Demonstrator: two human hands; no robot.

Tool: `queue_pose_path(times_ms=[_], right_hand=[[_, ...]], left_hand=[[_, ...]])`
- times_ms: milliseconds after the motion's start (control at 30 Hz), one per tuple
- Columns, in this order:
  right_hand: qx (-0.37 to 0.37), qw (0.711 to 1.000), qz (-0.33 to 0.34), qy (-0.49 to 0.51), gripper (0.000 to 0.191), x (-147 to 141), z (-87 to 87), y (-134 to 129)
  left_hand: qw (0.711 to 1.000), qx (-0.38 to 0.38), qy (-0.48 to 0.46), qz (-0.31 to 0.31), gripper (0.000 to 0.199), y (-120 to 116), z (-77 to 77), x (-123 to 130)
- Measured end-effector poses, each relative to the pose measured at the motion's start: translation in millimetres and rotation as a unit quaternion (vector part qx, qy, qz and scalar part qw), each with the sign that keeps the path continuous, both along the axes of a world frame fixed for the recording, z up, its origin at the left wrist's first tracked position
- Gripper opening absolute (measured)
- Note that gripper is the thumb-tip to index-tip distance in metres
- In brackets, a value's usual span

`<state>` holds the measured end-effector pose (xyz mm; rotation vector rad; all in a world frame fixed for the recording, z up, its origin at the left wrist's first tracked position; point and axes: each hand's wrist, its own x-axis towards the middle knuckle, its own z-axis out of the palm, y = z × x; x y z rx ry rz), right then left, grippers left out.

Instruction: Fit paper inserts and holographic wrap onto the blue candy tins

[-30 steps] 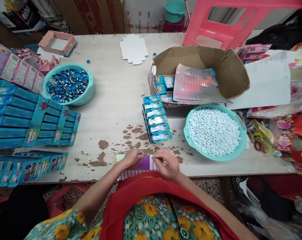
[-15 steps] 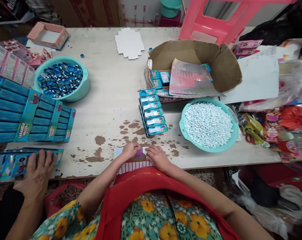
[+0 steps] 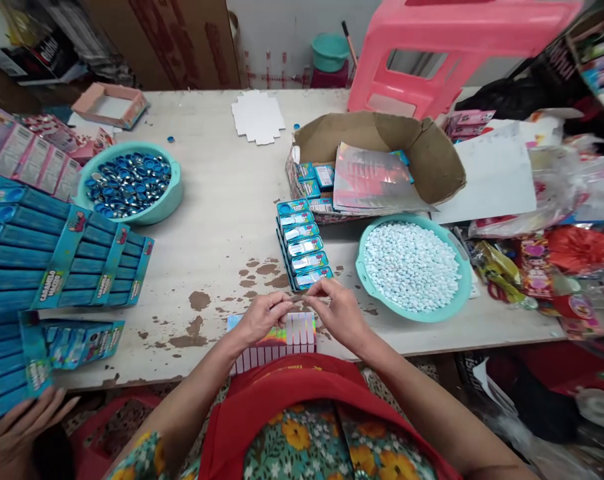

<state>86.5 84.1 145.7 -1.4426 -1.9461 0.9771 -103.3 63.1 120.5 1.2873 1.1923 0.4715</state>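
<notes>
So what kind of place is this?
It looks like a small packing workshop, maybe for sweets. There's a tub of pale blue and white pellets, a tub of blue and silver round pieces, and rows of matching blue boxes stacked on a worn worktable.

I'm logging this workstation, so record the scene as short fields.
hands: left hand and right hand, fingertips pinched; anything held unclear
beside them: shiny sheet
ahead: row of blue tins
right: bowl of pale pieces
left: bowl of blue-and-silver pieces
beyond: open cardboard box
lower left: another person's hand
</notes>
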Motion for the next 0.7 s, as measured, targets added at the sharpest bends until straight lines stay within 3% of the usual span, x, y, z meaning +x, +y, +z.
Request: queue_pose_path(times_ms=[100,200,300,367,533,633,700], right_hand=[[0.077,0.995,-0.069,0.007,0.010,-15,0.5,53],[0.090,0.991,-0.101,0.020,0.010,-34,-3.7,119],[0.067,0.989,-0.130,-0.011,0.011,-47,-9.8,172],[0.054,0.986,-0.153,-0.036,0.011,-52,-17.5,193],[-0.033,0.986,-0.164,-0.012,0.014,-53,-42.9,213],[-0.060,0.970,-0.219,0.084,0.048,-43,-49.3,211],[-0.079,0.956,-0.216,0.185,0.061,-29,-50.9,197]], left_hand=[[0.998,0.035,-0.025,0.034,0.026,45,16.4,-12],[0.992,0.093,-0.054,0.072,0.024,106,25.4,-28],[0.986,0.131,-0.067,0.083,0.015,160,22.5,-37],[0.987,0.124,-0.064,0.080,0.012,184,13.6,-36],[0.991,0.073,-0.050,0.103,0.012,199,-20.4,-30],[0.985,0.057,0.062,0.153,0.026,189,-39.1,-28],[0.961,0.084,0.108,0.242,0.035,179,-48.1,-22]])
